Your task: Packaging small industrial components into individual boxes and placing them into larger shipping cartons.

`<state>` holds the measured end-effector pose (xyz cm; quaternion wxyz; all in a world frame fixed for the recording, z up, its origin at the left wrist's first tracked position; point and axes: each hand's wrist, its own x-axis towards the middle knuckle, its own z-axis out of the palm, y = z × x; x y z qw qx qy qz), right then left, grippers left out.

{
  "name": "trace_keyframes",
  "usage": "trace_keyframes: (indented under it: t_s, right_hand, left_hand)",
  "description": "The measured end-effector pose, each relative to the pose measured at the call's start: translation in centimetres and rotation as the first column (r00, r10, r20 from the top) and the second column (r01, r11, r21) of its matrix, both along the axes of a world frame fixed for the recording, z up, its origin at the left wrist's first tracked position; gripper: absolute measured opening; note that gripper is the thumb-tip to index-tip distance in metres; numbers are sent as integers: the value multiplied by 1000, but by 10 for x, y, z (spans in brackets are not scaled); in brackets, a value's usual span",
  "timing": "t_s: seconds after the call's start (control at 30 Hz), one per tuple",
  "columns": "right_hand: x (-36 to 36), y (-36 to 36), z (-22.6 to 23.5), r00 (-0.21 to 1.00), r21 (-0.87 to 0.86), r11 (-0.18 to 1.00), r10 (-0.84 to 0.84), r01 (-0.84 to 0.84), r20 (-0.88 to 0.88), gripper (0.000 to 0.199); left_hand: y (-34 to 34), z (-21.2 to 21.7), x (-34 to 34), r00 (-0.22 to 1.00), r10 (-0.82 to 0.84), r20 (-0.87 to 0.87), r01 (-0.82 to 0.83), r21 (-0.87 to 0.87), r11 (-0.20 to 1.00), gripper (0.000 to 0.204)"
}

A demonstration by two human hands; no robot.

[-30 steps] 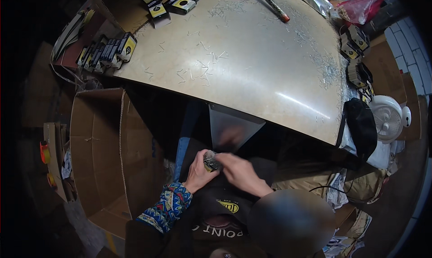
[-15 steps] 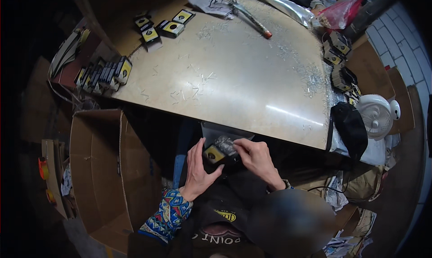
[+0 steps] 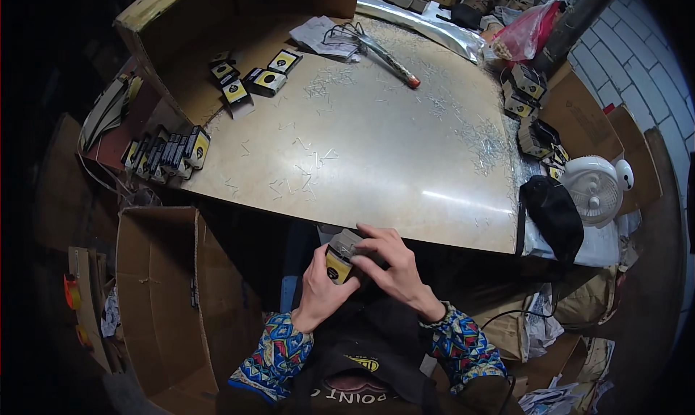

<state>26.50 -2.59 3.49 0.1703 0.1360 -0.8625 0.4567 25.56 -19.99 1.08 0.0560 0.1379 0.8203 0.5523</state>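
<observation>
A small black and yellow box (image 3: 337,267) is held upright, slightly tilted, just below the near edge of the table. My left hand (image 3: 321,288) is closed around its left side, thumb across the front. My right hand (image 3: 391,264) has its fingers bent over the upper right of the box, touching its grey flap (image 3: 346,240). The flap partly covers the top, where a bit of shiny content shows. Many thin, shiny bent wire pieces (image 3: 308,176) lie scattered over the pale table (image 3: 384,154).
Similar boxes (image 3: 168,153) stand in a row at the table's left corner; others (image 3: 265,81) lie farther back. An open carton (image 3: 156,292) stands at my left. On the right are a white fan (image 3: 592,191), a black cloth item (image 3: 554,212) and more boxes (image 3: 527,89).
My right hand has gone from pinching at the shiny contents to bending over the flap. The box has turned more upright, and its flap has folded toward the opening. The view has shifted slightly.
</observation>
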Motion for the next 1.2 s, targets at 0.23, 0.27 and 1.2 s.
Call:
trace_keyframes:
  t_s: [0.23,0.27,1.2]
  right_hand:
    - [2,-4,-7,998,-135,989,-60,65,35,28]
    - [3,-5,-4,998,-136,989,-57,62,35,28]
    - [13,-11,-2,999,-3,999,-40,40,-12,29]
  left_hand:
    - [1,6,-3,998,37,-48,-36,5,999,81]
    - [1,7,-2,998,59,-17,-58,54,997,84]
    - [3,2,-5,918,-39,-396,14,-66,998,71]
